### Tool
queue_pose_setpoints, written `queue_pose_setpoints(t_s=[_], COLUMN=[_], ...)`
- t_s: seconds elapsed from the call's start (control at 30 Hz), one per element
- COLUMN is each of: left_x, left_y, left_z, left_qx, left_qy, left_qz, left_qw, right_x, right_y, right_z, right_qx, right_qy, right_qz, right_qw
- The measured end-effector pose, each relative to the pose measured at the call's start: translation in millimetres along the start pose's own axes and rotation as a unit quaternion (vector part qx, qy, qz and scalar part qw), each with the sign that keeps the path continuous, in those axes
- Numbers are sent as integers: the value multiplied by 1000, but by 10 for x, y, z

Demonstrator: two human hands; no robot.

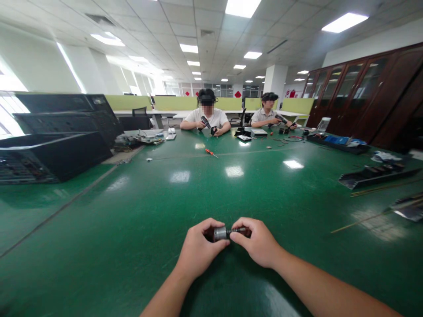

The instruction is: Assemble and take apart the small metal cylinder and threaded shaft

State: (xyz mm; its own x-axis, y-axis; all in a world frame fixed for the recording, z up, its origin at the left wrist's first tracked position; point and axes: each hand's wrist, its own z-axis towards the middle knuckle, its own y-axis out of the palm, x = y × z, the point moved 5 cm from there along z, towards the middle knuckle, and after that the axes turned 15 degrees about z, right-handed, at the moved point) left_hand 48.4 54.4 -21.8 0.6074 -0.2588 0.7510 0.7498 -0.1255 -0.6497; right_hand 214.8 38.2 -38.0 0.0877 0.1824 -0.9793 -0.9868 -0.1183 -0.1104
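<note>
Just above the green table, in the lower middle of the head view, my left hand is closed around a small silver metal cylinder, with thumb and fingers on its sides. My right hand pinches a thin dark shaft-like part between thumb and fingers. The shaft lines up with the cylinder's right end and seems to meet it there; whether the two are joined I cannot tell. Part of each piece is hidden behind my fingers.
A red-handled screwdriver lies farther up the green table. Black computer cases stand at left. Black trays and thin rods are at right. Across the table, two people hold power drills.
</note>
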Motion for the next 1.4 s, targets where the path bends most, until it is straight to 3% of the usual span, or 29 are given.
queue_pose_setpoints(t_s=[1.4], left_x=[53], left_y=[-36], left_z=[2], left_qx=[-4], left_qy=[-6], left_qz=[-10], left_qw=[1000], right_x=[-45], right_y=[-14], right_z=[0], right_qx=[1], right_qy=[-4], right_qz=[10], right_qw=[1000])
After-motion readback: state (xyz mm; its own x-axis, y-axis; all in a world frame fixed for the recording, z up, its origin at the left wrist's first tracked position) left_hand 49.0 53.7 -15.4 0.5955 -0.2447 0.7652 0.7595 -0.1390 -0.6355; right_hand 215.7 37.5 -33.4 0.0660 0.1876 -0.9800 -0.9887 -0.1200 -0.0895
